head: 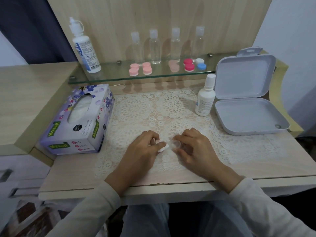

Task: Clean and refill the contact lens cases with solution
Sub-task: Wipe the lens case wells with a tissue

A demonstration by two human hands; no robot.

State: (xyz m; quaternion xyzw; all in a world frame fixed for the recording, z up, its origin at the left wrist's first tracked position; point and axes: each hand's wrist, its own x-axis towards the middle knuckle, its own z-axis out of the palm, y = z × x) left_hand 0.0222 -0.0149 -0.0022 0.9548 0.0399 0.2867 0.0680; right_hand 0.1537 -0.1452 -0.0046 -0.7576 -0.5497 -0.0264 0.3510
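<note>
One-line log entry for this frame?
step: cleaning | left hand: pinches small white tissue wad | right hand: holds small clear plastic cup | wad beside cup

Clear lens-case cup (176,144): translucent, uncapped, pinched in the fingers of the right hand (193,148) low over the lace mat (136,108). White tissue wad (162,148): held at the fingertips of the left hand (142,149), just beside the cup; contact could not be confirmed.

Capped cases stood in a row on the glass shelf (109,77): first pink case (133,69), second pink case (147,68), pale peach case (173,65), magenta case (189,64), white-and-blue case (201,63).

Large solution bottle (85,47): white, upright at the shelf's left end. Small solution bottle (205,98): white, capped, upright on the mat's right rear.
</note>
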